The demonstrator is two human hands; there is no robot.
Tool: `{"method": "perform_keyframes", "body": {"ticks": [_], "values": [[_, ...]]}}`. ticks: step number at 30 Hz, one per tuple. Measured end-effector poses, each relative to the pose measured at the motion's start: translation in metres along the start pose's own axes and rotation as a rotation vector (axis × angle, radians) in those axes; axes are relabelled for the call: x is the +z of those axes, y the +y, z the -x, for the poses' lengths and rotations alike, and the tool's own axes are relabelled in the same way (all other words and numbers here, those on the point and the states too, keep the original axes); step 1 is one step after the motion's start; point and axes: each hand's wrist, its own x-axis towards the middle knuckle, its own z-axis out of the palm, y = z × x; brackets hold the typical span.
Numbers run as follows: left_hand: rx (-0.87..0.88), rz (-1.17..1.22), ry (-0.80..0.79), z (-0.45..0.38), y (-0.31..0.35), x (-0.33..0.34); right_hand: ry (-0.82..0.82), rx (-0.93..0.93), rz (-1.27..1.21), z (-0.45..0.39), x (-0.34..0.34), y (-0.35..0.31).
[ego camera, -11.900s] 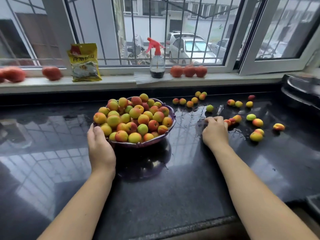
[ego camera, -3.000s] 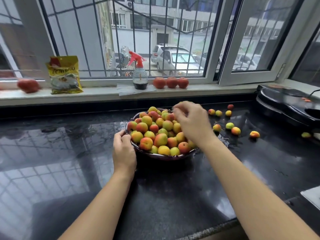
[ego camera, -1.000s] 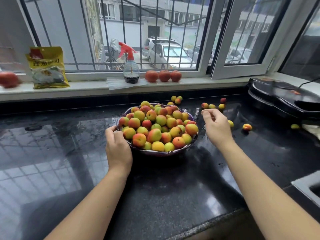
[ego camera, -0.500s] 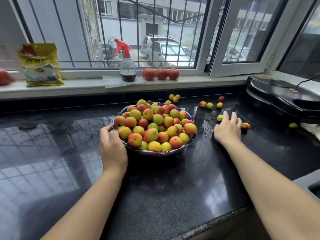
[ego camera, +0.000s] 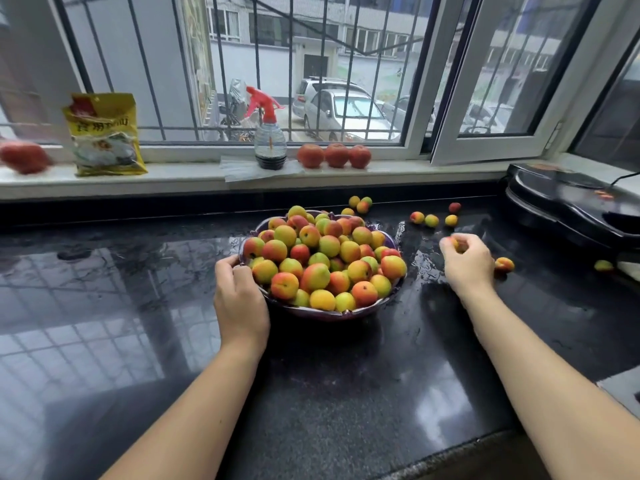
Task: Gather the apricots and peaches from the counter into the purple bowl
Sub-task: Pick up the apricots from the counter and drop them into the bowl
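Note:
The purple bowl [ego camera: 332, 314] stands mid-counter, heaped with orange, red and green apricots and peaches. My left hand [ego camera: 239, 299] grips its left rim. To the right of the bowl my right hand [ego camera: 467, 263] is curled round a small fruit [ego camera: 456, 243], lifted slightly off the wet counter. Loose fruit still lies about: one apricot [ego camera: 504, 264] just right of that hand, three [ego camera: 431, 220] behind it, a red one [ego camera: 454, 207] farther back, a few [ego camera: 360, 204] behind the bowl, and a green one [ego camera: 603, 265] far right.
A black electric griddle [ego camera: 575, 206] sits at the right back. On the windowsill stand a spray bottle [ego camera: 269, 140], a yellow packet [ego camera: 104, 135], three big peaches [ego camera: 335, 155] and another [ego camera: 24, 157] at far left. The black counter [ego camera: 138, 306] is wet near the bowl.
My right hand, flat on the counter half a second ago, has curled and picked up fruit. The left hand stays on the bowl's rim.

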Motion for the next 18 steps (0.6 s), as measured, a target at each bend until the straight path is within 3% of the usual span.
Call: {"method": "perform_keyframes", "body": {"ticks": [2, 4, 7, 9, 11, 14, 16, 18], "values": [[-0.003, -0.006, 0.005, 0.0, 0.003, 0.0, -0.121, -0.179, -0.21, 0.024, -0.011, -0.041], [-0.007, -0.017, 0.012, 0.0, 0.002, 0.001, -0.361, -0.351, -0.308, 0.052, -0.022, -0.085], [-0.006, -0.018, 0.004, 0.001, 0.002, -0.001, -0.531, -0.607, 0.016, 0.081, -0.018, -0.119], [-0.008, -0.018, -0.004, 0.002, 0.003, -0.002, -0.465, -0.687, 0.264, 0.092, -0.005, -0.125], [-0.006, -0.016, -0.013, 0.002, 0.003, -0.002, -0.424, -0.704, 0.334, 0.099, 0.002, -0.123], [0.0, -0.008, -0.037, 0.004, 0.005, -0.003, -0.284, -0.638, 0.101, 0.099, -0.005, -0.113], [-0.004, 0.01, -0.056, 0.007, 0.01, -0.003, -0.17, -0.506, -0.05, 0.088, -0.015, -0.097], [-0.011, 0.025, -0.077, 0.008, 0.012, -0.002, -0.098, -0.347, -0.042, 0.067, -0.021, -0.069]]}}
